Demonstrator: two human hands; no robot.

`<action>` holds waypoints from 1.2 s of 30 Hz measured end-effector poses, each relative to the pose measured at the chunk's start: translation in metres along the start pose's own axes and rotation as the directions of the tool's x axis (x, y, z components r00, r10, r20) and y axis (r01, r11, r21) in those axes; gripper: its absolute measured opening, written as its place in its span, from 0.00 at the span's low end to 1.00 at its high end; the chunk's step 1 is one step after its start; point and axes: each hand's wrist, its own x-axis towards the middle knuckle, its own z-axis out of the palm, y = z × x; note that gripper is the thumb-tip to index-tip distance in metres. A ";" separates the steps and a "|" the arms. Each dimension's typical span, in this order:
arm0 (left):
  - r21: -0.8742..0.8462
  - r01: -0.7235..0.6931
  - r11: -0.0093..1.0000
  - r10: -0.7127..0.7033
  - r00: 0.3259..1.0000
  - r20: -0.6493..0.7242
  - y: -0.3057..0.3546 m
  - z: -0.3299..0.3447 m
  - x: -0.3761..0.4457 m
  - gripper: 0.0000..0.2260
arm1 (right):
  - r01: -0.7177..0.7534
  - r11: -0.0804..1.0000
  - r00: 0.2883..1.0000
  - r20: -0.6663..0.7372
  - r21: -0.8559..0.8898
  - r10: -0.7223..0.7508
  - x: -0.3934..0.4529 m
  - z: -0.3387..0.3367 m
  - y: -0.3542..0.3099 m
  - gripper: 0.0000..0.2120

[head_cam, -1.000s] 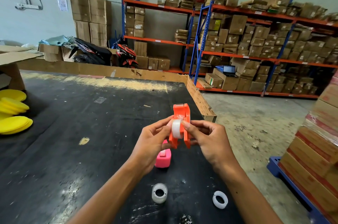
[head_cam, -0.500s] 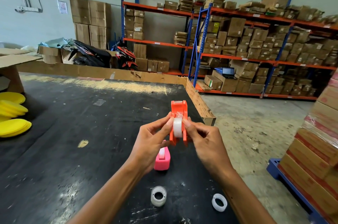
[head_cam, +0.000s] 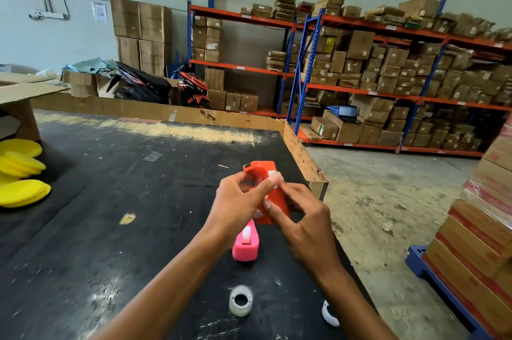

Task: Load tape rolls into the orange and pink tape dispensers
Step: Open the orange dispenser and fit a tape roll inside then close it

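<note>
Both hands, left hand (head_cam: 238,201) and right hand (head_cam: 302,217), pinch the orange dispenser (head_cam: 273,195) mid-frame above the pink dispenser (head_cam: 246,245) (already loaded, I judge); I press its roll in squarely.

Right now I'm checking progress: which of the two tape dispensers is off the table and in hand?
The orange tape dispenser, held up by both the left hand and right hand. The pink tape dispenser stands on the black table, untouched.
</note>
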 end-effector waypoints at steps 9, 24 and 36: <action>0.076 -0.061 0.995 0.063 0.998 -0.028 -0.005 -0.002 -0.001 0.07 | 0.017 1.000 0.998 -0.061 0.004 -0.016 -0.011 0.007 -0.002 0.27; 0.238 -0.300 0.924 0.326 0.942 -0.080 0.001 0.001 -0.004 0.15 | 0.023 1.000 0.996 -0.084 0.015 -0.022 -0.017 0.013 0.011 0.31; 0.037 -0.105 0.994 0.098 0.983 0.154 -0.006 -0.017 0.000 0.18 | -0.304 0.813 0.953 0.140 0.497 0.270 0.002 -0.015 0.014 0.23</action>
